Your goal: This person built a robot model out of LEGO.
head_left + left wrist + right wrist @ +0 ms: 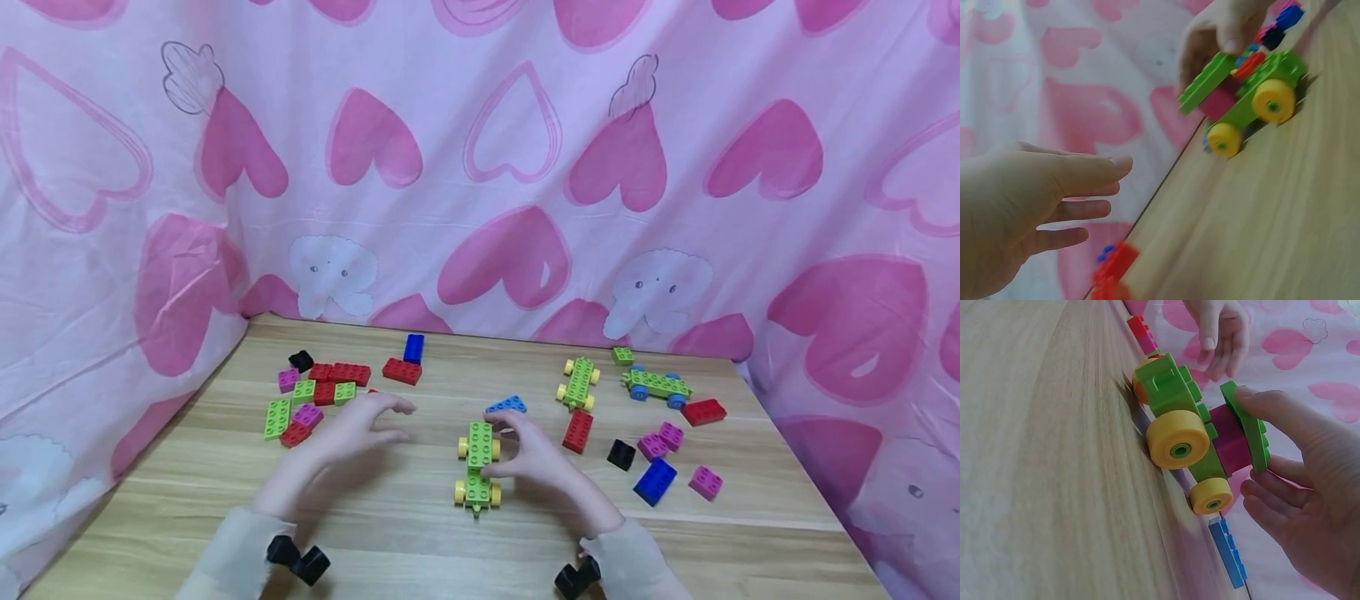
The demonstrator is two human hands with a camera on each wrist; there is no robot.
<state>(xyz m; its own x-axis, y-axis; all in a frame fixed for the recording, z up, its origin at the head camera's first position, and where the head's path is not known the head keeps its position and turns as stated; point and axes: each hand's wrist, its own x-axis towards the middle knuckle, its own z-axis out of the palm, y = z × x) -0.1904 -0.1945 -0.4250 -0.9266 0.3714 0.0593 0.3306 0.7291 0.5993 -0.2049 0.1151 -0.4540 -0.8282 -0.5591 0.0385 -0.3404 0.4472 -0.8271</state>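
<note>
A toy car base in green, with yellow wheels, stands on the wooden table in front of the person. A magenta brick sits on it, topped by a green studded brick that tilts slightly against the magenta one. My right hand holds this green brick by its two ends, thumb at the near end and fingers at the far end. To the left of the car, my left hand hovers over the table with fingers loosely extended and nothing in them.
Several red, green, magenta and black bricks lie at the left, near a red brick and a blue one. A light blue piece lies behind the right hand. Rightward are two more car bases and scattered bricks. A curtain hangs behind.
</note>
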